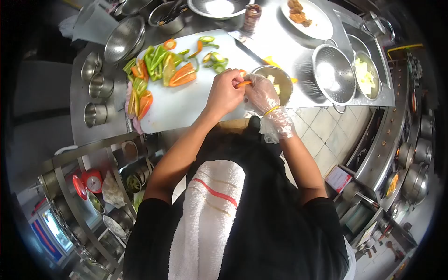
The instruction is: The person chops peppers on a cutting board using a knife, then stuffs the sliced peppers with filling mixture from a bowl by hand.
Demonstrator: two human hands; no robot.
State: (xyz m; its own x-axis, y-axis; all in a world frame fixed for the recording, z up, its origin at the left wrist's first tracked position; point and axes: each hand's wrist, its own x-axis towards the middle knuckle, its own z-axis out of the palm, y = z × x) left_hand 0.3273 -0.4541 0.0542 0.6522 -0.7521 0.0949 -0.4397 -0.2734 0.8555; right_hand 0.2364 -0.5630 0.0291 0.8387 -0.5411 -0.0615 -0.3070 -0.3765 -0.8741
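Fingers closed, my bare left hand (225, 92) pinches an orange pepper piece (243, 84) over the right edge of the white cutting board (186, 105). My right hand (262, 94), in a clear plastic glove with a yellow band at the wrist, closes on the same piece from the other side. Just beyond it stands a metal bowl (287, 92) with pale pieces inside, partly hidden by the glove. Halved green and orange peppers (183, 75) lie across the board's left part. Green pepper pieces (215, 61) sit near its top. A knife (249, 52) rests at the board's upper right.
To the right are a perforated colander (333, 74) and another with chopped pale-green vegetable (366, 77). A white plate (319, 23) holds browned food. Metal bowls (125, 39) and small pots (100, 87) stand at left. A striped white towel (207, 219) hangs on my front.
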